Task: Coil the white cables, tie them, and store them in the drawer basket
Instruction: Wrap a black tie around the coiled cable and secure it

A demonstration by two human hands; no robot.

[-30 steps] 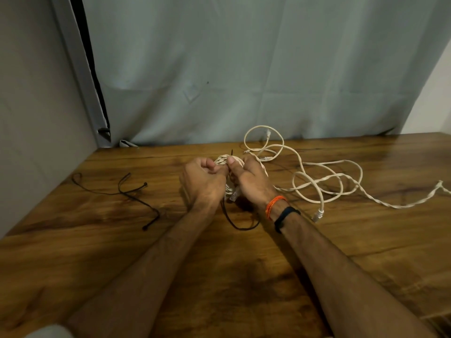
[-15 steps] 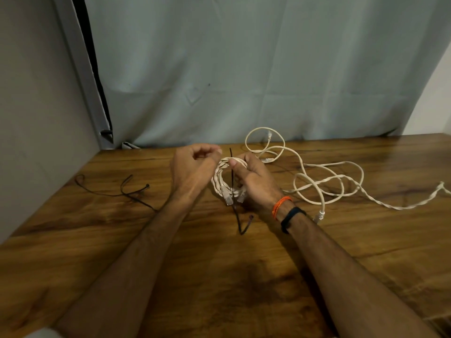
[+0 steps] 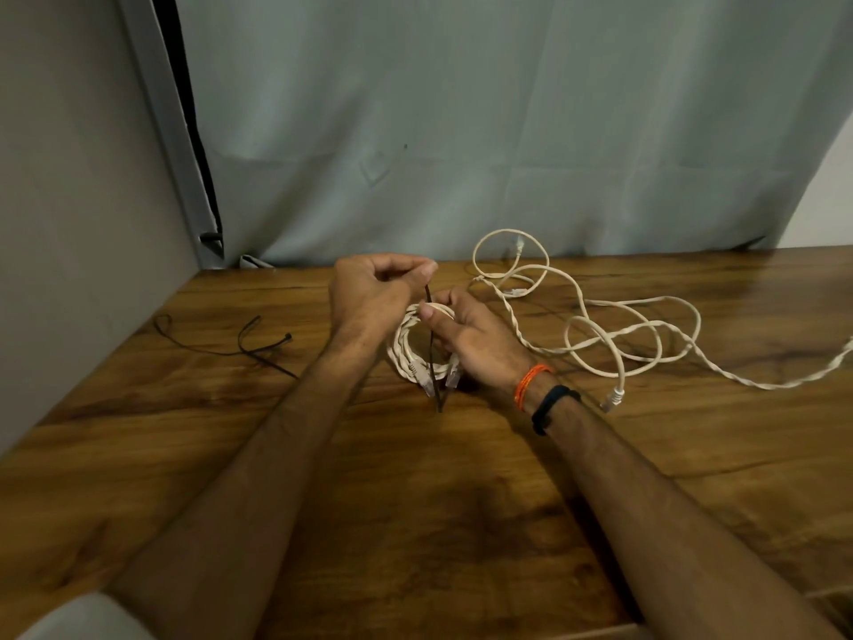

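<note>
From the head view, much stays out of sight: no drawer or basket shows, and the far end of the loose white cable runs off the right edge of the wooden table. The right palm covers the right side of the coiled white cable, so I cannot see how the coil is closed there, nor whether the black tie is looped through or only laid across it.

Both forearms reach forward from the bottom edge and meet near the middle of the table. The left hand is raised just above the coil, its fingers curled and pinching the upper end of the tie. The right hand sits lower, fingers curled round the coil's top right arc, thumb pressed on the strands. An orange thread and a black band circle that wrist.

The tie runs straight down across the coil, its lower tip past the two plugs at the bottom. The loose cable sprawls in open loops to the right. More black ties lie well apart to the left.
</note>
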